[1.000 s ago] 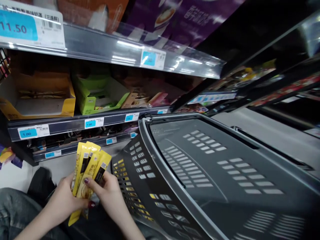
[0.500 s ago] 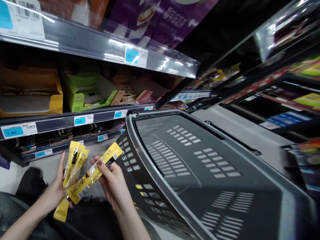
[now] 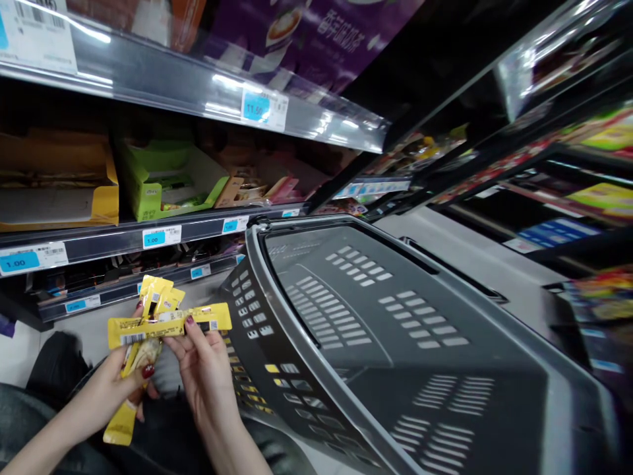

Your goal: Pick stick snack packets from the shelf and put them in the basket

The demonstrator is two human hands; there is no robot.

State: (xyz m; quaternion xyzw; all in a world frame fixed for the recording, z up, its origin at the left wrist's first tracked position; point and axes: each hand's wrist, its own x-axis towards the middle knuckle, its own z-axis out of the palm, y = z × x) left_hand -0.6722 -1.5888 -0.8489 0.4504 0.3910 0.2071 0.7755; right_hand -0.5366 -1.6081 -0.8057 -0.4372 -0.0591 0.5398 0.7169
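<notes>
Label (image 3: 32, 258) at far left reads 1.00, on the shelf edge below a yellow-fronted display box (image 3: 103, 206). Left hand (image 3: 116, 386) closed around a bundle of yellow stick sachets (image 3: 147, 355), thumb over the lower front, fingertips behind; at least two sachets, exact count hidden by overlap. Bundle stands roughly upright, leaning slightly right at the top, over the lap and in front of the shelf. Green display box (image 3: 148, 201) sits on the shelf beyond. Single sachet (image 3: 171, 325) lies crosswise over the bundle, nearly level in view. Right hand (image 3: 208, 366) grips its right part, thumb on top, fingers underneath. Grey shopping basket (image 3: 420, 264) just beside, to the right; some yellow shows through its side slots, contents unclear. Handling notes (judgement): wrappers probably slick and pliable, so left thumb should press flat to stop the bundle fanning or slipping out below. Pinch the single sachet along its flat face, lightly, without creasing the end seal. Line up the long edges before loosening either grip.
</notes>
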